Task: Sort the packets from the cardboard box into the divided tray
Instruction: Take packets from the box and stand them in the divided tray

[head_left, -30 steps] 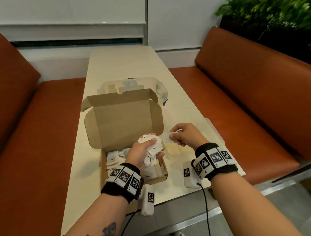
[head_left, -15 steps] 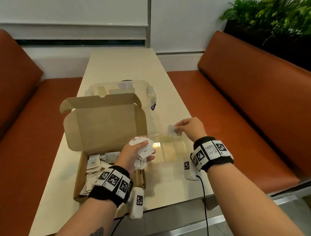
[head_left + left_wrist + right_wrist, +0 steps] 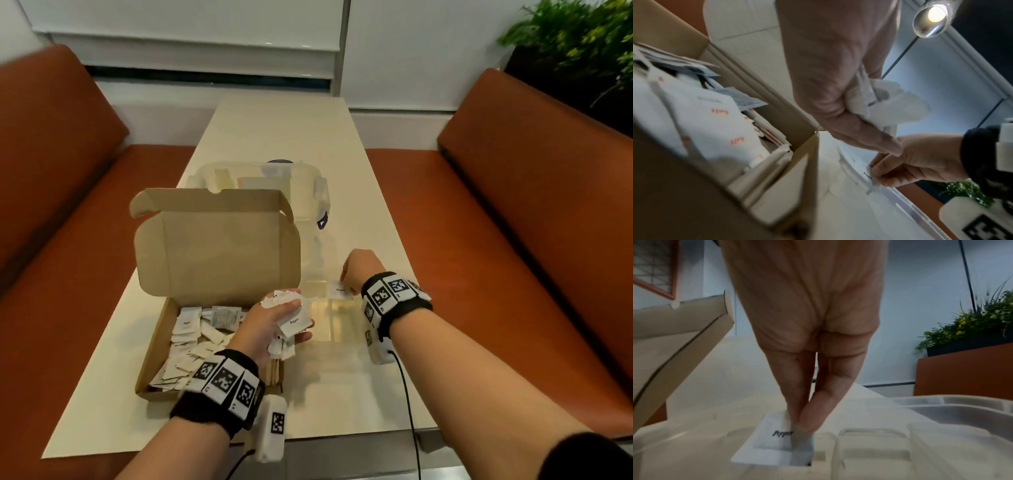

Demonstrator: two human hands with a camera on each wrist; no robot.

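The right hand (image 3: 361,270) pinches a white pepper packet (image 3: 777,437) (black lettering, flat and squarish) at its right edge, low over the clear divided tray (image 3: 337,329). The left hand (image 3: 270,325) clutches a bunch of packets (image 3: 291,318) above the cardboard box (image 3: 154,356), lid upright. All sits on a long cream table (image 3: 284,137) between orange benches (image 3: 513,222).

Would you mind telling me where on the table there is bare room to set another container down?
Bare table lies beyond the clear tub, toward the wall, and in a strip left of the box. The near middle is crowded: box, tray, left hand with packets, right hand lowering one packet.
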